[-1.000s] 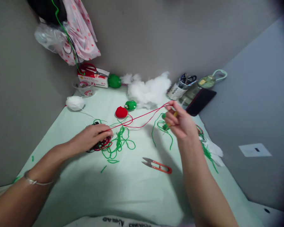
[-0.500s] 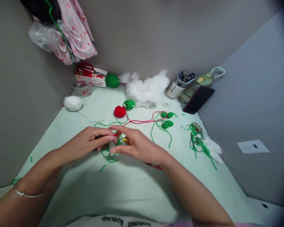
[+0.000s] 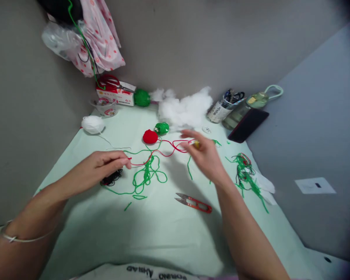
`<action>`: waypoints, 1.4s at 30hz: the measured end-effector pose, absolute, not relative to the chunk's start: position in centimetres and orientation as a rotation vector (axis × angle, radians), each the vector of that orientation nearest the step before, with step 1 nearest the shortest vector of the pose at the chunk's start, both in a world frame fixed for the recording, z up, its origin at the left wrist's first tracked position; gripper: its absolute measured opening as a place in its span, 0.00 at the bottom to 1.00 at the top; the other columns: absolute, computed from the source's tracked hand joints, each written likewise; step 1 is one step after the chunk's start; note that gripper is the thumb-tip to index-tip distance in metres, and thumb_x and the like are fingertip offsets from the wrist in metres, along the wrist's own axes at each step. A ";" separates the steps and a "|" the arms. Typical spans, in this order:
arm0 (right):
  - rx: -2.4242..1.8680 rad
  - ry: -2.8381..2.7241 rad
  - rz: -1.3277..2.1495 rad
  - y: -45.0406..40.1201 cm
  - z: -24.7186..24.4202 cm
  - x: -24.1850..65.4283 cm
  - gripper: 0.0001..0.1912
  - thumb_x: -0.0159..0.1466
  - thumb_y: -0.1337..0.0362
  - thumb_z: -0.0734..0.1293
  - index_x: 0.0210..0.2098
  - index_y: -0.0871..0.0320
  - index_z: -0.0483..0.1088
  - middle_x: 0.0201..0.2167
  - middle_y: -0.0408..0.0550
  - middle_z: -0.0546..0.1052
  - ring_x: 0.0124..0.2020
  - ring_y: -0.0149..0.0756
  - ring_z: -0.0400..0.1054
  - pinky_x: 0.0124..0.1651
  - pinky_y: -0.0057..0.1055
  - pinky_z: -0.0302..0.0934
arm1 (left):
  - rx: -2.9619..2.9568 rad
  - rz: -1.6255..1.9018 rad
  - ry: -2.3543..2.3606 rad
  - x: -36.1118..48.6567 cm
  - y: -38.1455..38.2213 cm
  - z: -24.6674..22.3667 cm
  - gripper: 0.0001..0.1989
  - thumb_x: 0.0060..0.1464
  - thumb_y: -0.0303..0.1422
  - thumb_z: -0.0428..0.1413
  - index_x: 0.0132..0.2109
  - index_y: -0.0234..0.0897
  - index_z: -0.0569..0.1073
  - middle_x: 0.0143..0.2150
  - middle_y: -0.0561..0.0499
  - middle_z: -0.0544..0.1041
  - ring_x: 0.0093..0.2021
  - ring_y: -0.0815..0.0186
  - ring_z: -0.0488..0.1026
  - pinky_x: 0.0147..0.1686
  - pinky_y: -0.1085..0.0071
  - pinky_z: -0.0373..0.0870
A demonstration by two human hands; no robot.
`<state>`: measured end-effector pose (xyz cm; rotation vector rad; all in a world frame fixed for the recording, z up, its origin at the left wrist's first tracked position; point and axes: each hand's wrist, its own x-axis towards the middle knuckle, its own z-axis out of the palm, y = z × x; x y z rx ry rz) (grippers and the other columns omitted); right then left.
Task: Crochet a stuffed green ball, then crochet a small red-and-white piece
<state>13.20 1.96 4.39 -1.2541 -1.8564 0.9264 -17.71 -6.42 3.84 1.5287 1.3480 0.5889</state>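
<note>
My left hand point(image 3: 106, 165) pinches the end of a red yarn point(image 3: 165, 154) between thumb and fingers. That strand runs right across the table in loops, near a red yarn ball point(image 3: 150, 137). Above the loops at the right is my right hand point(image 3: 202, 155), fingers apart, with something yellow at its fingers; it hides the small green pieces beneath. Black yarn point(image 3: 113, 178) lies below my left hand. Tangled green yarn point(image 3: 147, 175) spreads between the hands. Red thread snips point(image 3: 194, 202) rest below my right hand.
White stuffing point(image 3: 185, 109) sits at the back beside green yarn balls point(image 3: 142, 97). A pen cup point(image 3: 220, 111), a bottle and a dark phone point(image 3: 247, 125) stand back right. White yarn point(image 3: 93, 125) is at left, green scraps point(image 3: 246, 175) at right.
My hands have parted: the right moved right and up the table, the left slightly left. The snips and black yarn have come into fuller view. My right fingers now cover the small green pieces.
</note>
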 end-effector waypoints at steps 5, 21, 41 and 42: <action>-0.827 -2.119 1.576 -2.0 5.2 7.4 0.14 0.65 0.52 0.70 0.45 0.54 0.77 0.34 0.44 0.76 0.26 0.29 0.58 0.31 0.28 0.53 | 1.563 0.600 1.192 -15.8 -5.7 4.5 0.19 0.66 0.48 0.51 0.37 0.39 0.77 0.23 0.56 0.63 0.24 0.70 0.59 0.25 0.74 0.57; -1.396 -1.568 1.116 4.1 2.8 17.2 0.16 0.61 0.52 0.72 0.34 0.61 0.80 0.13 0.35 0.60 0.18 0.25 0.48 0.23 0.29 0.39 | 1.593 0.916 1.555 -21.9 -6.4 3.3 0.17 0.64 0.46 0.54 0.34 0.41 0.79 0.27 0.58 0.72 0.30 0.69 0.67 0.31 0.77 0.65; -1.121 -1.896 1.523 -3.7 6.5 16.2 0.16 0.70 0.51 0.66 0.36 0.55 0.79 0.23 0.41 0.67 0.22 0.28 0.51 0.25 0.30 0.46 | 2.035 0.537 1.755 -21.1 -2.4 -0.6 0.24 0.60 0.54 0.53 0.48 0.42 0.81 0.52 0.40 0.81 0.55 0.43 0.74 0.61 0.48 0.64; -1.096 -1.936 1.551 -3.9 6.5 15.8 0.16 0.70 0.52 0.65 0.36 0.55 0.79 0.23 0.40 0.66 0.22 0.28 0.51 0.26 0.30 0.46 | 2.018 0.608 1.736 -19.8 -2.9 0.5 0.20 0.60 0.52 0.54 0.45 0.44 0.81 0.50 0.42 0.81 0.53 0.46 0.74 0.59 0.51 0.65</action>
